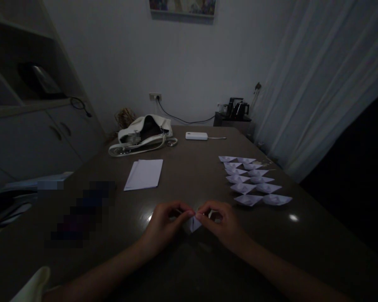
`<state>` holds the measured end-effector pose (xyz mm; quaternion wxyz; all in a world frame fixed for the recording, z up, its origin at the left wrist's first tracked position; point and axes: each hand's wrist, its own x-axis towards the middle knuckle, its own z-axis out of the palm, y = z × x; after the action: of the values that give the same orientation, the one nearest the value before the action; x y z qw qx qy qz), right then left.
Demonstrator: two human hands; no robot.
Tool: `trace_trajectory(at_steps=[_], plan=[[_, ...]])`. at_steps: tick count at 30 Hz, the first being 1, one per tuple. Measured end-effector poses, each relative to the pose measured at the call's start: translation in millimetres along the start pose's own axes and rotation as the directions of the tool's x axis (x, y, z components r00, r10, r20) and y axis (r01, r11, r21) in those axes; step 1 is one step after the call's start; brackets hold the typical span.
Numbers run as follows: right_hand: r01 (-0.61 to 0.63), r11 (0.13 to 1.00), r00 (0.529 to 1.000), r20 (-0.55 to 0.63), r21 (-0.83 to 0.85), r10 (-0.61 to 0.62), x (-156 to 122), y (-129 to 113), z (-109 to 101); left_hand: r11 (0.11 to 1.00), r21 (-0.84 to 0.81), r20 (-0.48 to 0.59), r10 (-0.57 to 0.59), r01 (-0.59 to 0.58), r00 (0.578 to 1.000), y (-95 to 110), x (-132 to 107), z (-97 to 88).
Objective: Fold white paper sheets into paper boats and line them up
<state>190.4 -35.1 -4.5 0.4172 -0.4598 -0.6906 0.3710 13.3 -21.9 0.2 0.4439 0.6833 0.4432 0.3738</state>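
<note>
A small folded piece of white paper (193,223) sits between my two hands, low over the dark table (189,176). My left hand (165,224) pinches its left side with fingers curled. Its right side is pinched by my right hand (222,222) in the same way. Several finished white paper boats (250,180) lie in two rows to the right of my hands. A stack of plain white sheets (144,173) lies on the table further away, to the left.
A white handbag (143,134) lies at the table's far left, a white power bank (196,136) with a cable beside it. Cupboards stand at the left, a curtain at the right, a kettle (237,109) on a small stand behind. Papers lie at the left edge.
</note>
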Motion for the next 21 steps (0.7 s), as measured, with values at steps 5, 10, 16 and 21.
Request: trace_trajectory(at_steps=[5,10,16,21], plan=[[0.002,0.999,0.999,-0.046,0.052,0.0,1,2,-1,0.998,-0.054,-0.03,-0.019,0.017,0.999,-4,1,-2.5],[-0.042,0.982,0.989,-0.134,0.182,0.067,4,12,-6,0.984,-0.179,-0.13,-0.047,0.023,0.99,-12,7,-10.4],[0.019,0.974,0.994,-0.109,0.225,0.006,3,16,-6,0.93,-0.364,-0.167,-0.019,-0.044,0.986,-14,9,-5.9],[0.079,0.956,0.991,-0.131,0.283,-0.043,3,18,-2,0.85,-0.522,-0.169,-0.014,-0.078,0.985,-21,9,0.0]])
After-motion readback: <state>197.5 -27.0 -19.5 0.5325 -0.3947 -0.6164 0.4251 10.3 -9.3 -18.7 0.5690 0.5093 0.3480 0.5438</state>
